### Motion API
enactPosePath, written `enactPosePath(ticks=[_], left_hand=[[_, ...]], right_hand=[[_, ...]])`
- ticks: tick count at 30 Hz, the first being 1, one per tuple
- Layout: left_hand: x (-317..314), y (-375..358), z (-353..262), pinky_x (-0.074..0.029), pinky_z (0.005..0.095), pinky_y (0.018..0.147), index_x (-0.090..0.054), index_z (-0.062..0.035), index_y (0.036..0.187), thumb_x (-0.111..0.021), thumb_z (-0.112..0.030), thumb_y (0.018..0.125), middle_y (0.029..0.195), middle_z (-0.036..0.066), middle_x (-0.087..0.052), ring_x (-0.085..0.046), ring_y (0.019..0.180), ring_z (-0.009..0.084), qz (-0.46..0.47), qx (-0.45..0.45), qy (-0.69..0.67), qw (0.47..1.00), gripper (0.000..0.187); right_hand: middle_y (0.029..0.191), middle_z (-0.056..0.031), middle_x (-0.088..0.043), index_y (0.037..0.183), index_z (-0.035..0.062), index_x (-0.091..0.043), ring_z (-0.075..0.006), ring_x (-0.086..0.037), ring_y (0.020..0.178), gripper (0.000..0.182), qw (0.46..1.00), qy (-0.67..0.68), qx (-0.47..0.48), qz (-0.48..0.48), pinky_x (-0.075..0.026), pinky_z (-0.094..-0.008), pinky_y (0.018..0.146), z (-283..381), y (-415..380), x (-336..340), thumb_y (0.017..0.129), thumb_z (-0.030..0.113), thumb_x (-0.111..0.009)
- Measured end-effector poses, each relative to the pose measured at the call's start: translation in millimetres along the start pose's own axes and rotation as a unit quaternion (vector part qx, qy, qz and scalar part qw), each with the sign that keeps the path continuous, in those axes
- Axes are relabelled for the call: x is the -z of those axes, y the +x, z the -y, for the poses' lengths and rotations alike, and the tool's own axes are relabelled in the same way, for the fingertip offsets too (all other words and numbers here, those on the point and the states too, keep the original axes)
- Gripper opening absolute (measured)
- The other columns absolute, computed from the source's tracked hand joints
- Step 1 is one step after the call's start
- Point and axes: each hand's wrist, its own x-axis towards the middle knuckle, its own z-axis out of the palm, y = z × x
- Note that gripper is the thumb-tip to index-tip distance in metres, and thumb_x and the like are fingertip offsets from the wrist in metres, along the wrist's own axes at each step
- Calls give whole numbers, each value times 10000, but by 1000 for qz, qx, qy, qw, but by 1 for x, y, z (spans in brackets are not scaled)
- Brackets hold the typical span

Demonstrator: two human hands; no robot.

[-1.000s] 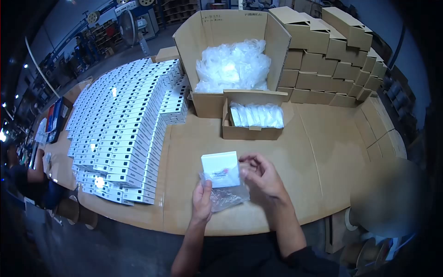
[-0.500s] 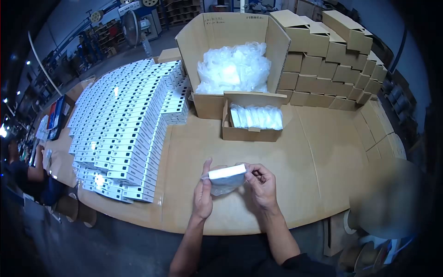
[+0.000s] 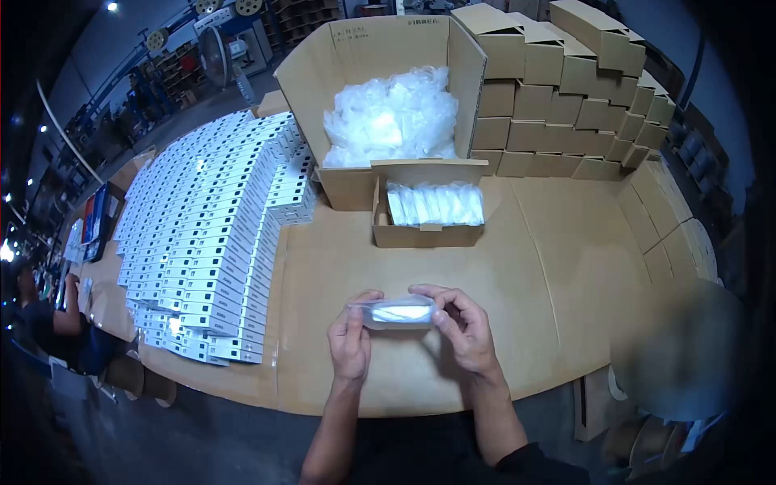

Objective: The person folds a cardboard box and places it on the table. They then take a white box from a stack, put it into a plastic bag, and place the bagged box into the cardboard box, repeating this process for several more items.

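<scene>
Between my hands is a small white box in a clear plastic bag [image 3: 398, 312], held level above the table's near part. My left hand [image 3: 351, 343] grips its left end, thumb on the near side. At the right end, the fingers and thumb of my right hand [image 3: 462, 327] are closed on it. Beyond my hands stands an open brown carton [image 3: 428, 236] with a row of bagged white items [image 3: 436, 205] inside. Behind that, a larger open carton [image 3: 462, 105] holds a heap of clear plastic bags [image 3: 392, 117].
Stacks of white boxes [image 3: 202, 234] fill the table's left side. Brown cartons [image 3: 558, 105] are piled at the back right, with more along the right edge. A blurred round object [image 3: 675, 347] looms at the right. Another person's arm [image 3: 69, 311] shows at far left.
The bagged box has turned from tilted to level, its bag now drawn around it. My right hand's fingers have shifted over its far side. The whole view has moved slightly.
</scene>
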Motion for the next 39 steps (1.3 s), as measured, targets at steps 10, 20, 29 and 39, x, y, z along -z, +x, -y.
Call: enactPosePath(ticks=[10, 20, 29, 39], left_hand=[[-17, 9, -13, -476, 335, 1028, -538, 67, 1366, -432, -318, 1130, 1206, 145, -639, -612, 1145, 187, 2, 29, -18, 999, 464], [3, -9, -17, -575, 287, 810, -666, -6, 1102, -571, -212, 1084, 1056, 68, -697, -684, 933, 123, 14, 120, 70, 990, 227], [15, -7, -21, -568, 298, 756, -671, 14, 1071, -598, -262, 1070, 980, 88, -711, -694, 888, 148, -49, 83, 56, 994, 286], [4, -11, -41, -537, 299, 823, -697, 15, 1155, -579, -194, 1070, 1038, 79, -707, -658, 928, 137, -32, 112, -19, 993, 255]], right_hand=[[1126, -69, -676, 1272, -39, -605, -121, -638, 1053, 359, 995, -33, -25, -93, -526, -279, 934, -25, 0, -23, 961, 75, -743], [1206, -137, -726, 1085, -34, -710, -123, -655, 1026, 157, 981, -164, -36, -95, -530, -267, 898, -13, -14, -41, 1022, 102, -662], [1300, -193, -680, 1107, 17, -745, -257, -662, 1156, 207, 941, -286, 176, -30, -514, -380, 1008, 0, -14, -46, 903, 52, -748], [1188, -177, -738, 1106, 34, -771, -306, -720, 1081, 287, 928, -373, -3, 15, -563, -374, 938, 4, -12, -30, 824, 43, -820]])
